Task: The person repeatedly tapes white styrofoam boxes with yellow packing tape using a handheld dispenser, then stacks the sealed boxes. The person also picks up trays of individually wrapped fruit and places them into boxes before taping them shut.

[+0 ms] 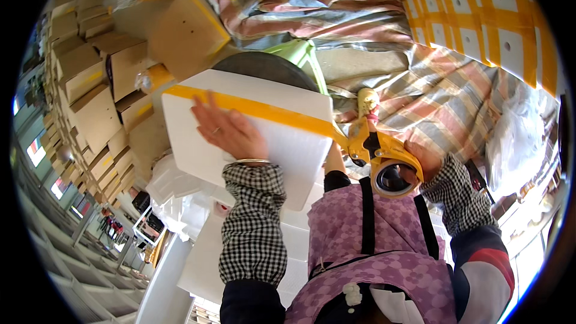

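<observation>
A white foam box (288,162) sits before me, with a strip of yellow packing tape (279,118) running across its top. My left hand (231,132) lies on the box with its fingers spread, partly over the tape strip, and holds nothing. At the box's right side, my right hand (420,162) grips a yellow handheld tape dispenser (360,137) fitted with a tape roll (395,177). The tape runs from the dispenser's front to the box's right edge. Under the far side of the box shows a round dark surface (265,67).
A light green plastic stool (299,51) stands behind the box on a crumpled plaid sheet (279,20). Taped white foam boxes (508,22) are stacked at upper right. Cardboard boxes (96,117) pile up on the left. Clear plastic bags (515,144) hang at right.
</observation>
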Demonstrator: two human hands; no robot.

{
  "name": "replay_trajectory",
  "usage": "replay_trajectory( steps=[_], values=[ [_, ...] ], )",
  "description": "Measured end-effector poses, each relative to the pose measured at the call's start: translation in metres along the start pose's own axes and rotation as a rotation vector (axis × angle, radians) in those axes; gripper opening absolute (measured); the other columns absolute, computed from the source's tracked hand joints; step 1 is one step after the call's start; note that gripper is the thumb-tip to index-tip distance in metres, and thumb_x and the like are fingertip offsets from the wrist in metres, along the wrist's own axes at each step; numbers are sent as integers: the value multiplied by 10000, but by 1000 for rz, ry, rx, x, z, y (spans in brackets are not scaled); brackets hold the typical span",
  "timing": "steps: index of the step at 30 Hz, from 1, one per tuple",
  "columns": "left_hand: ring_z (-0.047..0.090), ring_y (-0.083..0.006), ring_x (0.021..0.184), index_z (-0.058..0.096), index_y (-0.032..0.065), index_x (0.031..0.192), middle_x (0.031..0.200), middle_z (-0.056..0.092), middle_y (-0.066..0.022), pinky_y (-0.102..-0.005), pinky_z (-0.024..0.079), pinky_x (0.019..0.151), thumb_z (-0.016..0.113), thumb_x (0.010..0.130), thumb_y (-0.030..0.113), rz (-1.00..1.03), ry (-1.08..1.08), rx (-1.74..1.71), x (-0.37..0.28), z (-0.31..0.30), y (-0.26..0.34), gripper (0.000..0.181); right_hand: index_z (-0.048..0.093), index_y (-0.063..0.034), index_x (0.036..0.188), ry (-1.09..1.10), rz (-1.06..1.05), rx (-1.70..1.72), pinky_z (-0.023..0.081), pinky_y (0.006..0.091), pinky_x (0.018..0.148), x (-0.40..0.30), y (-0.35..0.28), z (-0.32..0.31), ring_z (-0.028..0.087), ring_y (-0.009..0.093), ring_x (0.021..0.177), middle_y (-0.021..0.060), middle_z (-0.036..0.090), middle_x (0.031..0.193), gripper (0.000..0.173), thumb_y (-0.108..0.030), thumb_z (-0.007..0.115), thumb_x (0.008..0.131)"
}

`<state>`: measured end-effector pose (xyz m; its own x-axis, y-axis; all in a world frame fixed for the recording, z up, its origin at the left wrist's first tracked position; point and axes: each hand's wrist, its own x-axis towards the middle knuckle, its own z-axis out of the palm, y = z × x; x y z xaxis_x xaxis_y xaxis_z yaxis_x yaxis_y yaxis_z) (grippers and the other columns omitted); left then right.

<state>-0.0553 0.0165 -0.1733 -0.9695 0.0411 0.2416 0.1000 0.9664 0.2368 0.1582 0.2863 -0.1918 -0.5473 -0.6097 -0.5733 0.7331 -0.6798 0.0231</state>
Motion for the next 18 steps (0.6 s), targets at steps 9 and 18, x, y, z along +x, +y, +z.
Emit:
replay_trajectory(
  steps=[9, 18],
  values=[
    [453, -202, 1050, 614, 154, 776, 858, 598, 52, -505, 58, 1022, 340, 884, 288, 330, -211, -13, 2, -5, -6, 324, 424, 5, 1159, -21, -101, 118, 449, 170, 350, 34, 19, 21, 532, 99, 396, 110, 602, 765, 557, -472, 372, 876],
    [434, -149, 1024, 667, 144, 747, 809, 616, 24, -459, 68, 1032, 321, 888, 316, -167, -20, 51, 36, 12, -19, 411, 496, -41, 981, 89, -229, -120, 382, 218, 365, 82, -46, 48, 469, 119, 372, 42, 479, 476, 490, -494, 335, 886]
  ],
)
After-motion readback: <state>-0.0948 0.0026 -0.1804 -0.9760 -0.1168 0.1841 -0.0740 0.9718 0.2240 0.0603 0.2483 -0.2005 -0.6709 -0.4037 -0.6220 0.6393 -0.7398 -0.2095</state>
